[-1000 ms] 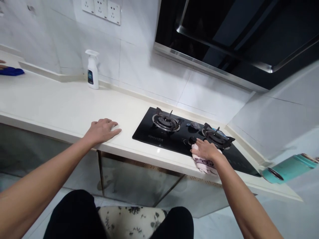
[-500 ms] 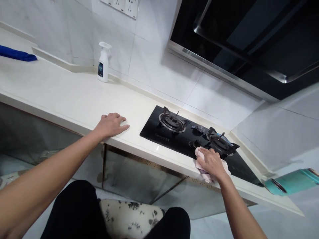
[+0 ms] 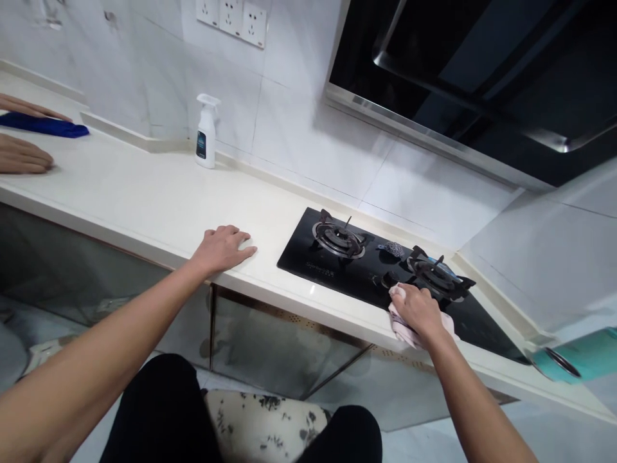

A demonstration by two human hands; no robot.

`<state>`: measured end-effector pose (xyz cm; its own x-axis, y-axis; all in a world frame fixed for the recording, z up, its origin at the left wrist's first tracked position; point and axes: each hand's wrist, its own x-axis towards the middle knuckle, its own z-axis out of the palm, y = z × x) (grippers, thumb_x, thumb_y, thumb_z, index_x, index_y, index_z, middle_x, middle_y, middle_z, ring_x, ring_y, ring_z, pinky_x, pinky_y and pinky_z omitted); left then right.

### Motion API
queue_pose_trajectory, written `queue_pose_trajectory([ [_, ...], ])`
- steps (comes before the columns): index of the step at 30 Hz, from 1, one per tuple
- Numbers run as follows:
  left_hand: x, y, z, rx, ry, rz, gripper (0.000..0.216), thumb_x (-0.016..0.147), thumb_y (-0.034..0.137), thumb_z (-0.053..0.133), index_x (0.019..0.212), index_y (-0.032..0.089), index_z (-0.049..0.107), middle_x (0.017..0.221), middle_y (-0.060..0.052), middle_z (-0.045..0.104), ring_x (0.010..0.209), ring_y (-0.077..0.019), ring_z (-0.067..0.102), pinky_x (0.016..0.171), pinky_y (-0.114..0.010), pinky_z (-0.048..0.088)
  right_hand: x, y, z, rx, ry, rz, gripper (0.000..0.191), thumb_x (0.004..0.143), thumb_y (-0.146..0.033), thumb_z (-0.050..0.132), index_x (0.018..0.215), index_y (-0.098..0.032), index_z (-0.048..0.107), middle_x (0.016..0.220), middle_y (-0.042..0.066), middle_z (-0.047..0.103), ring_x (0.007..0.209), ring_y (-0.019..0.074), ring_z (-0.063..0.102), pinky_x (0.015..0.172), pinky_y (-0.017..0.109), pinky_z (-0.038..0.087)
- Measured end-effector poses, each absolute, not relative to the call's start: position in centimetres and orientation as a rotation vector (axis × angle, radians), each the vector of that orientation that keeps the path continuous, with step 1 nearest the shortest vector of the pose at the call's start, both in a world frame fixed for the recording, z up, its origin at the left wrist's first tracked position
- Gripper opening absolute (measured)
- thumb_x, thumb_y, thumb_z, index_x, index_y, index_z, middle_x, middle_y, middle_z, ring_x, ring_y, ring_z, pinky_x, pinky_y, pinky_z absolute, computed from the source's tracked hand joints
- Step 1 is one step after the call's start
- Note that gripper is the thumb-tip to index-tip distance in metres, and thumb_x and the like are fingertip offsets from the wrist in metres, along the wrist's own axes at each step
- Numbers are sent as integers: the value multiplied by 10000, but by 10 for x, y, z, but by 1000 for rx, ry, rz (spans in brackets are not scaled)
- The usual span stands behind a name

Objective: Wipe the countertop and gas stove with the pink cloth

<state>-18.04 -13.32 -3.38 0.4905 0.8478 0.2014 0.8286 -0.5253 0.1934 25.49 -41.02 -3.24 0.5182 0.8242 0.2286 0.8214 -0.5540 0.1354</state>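
My right hand (image 3: 418, 309) is closed on a pale patterned cloth (image 3: 402, 328), pressing it on the black glass hob (image 3: 332, 270) just in front of the right burner (image 3: 438, 275) and beside a control knob (image 3: 389, 279). My left hand (image 3: 222, 247) lies flat with fingers spread on the cream countertop (image 3: 144, 199), left of the hob, holding nothing. The left burner (image 3: 338, 235) stands free. A steel wool scourer (image 3: 394, 248) sits between the two burners at the back.
A white spray bottle (image 3: 206, 132) stands against the tiled wall. At far left another person's hands (image 3: 24, 154) rest near a blue cloth (image 3: 45, 124). A black range hood (image 3: 472, 77) overhangs the hob. A teal cylinder (image 3: 573, 357) lies at the counter's right end.
My right hand has slid the cloth slightly back towards the knob and right burner. The view shifted, bringing another person's hands into sight at far left. My left hand stays put.
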Motion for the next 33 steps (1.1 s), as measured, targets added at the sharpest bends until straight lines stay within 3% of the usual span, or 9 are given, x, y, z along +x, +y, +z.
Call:
queue_pose_trajectory([
  [5, -179, -133, -34, 2647, 1490, 431, 696, 956, 648, 389, 1424, 202, 647, 1522, -181, 554, 1393, -383, 473, 1160, -549, 320, 273, -395, -29, 2726, 1482, 402, 491, 1005, -336, 409, 1358, -171, 707, 1376, 170, 675, 1238, 336, 599, 1046, 424, 420],
  [10, -179, -132, -35, 2648, 1501, 441, 684, 953, 652, 403, 1409, 208, 653, 1506, -188, 566, 1378, -382, 480, 1157, -550, 323, 273, -391, -28, 2809, 1472, 440, 625, 1009, -374, 416, 1599, -170, 442, 1289, 149, 711, 1225, 328, 611, 1009, 401, 445],
  [12, -179, -132, -36, 2649, 1495, 447, 685, 951, 649, 407, 1404, 202, 659, 1499, -188, 570, 1375, -386, 483, 1156, -548, 324, 265, -394, -31, 2857, 1449, 462, 637, 1012, -392, 410, 1605, -159, 414, 1257, 164, 702, 1208, 322, 625, 987, 394, 456],
  [16, -180, -133, -36, 2657, 1485, 455, 687, 957, 643, 394, 1407, 196, 658, 1495, -189, 569, 1384, -388, 478, 1152, -545, 328, 238, -407, -39, 2985, 1354, 548, 582, 1020, -416, 409, 1522, -137, 499, 1182, 206, 667, 1099, 334, 659, 927, 402, 462],
  [21, -179, -133, -34, 2660, 1504, 415, 688, 962, 647, 393, 1419, 199, 645, 1516, -187, 554, 1381, -385, 482, 1152, -548, 329, 193, -413, -38, 2997, 1405, 560, 400, 1018, -387, 464, 1315, -194, 649, 1057, 139, 668, 1034, 298, 640, 883, 354, 432],
  [33, -182, -132, -32, 2665, 1522, 372, 723, 939, 657, 352, 1429, 210, 638, 1539, -177, 545, 1434, -404, 453, 1160, -562, 337, 161, -319, -19, 2778, 1536, 541, 275, 1032, -228, 426, 1128, -110, 656, 955, 165, 754, 944, 267, 659, 943, 363, 357],
])
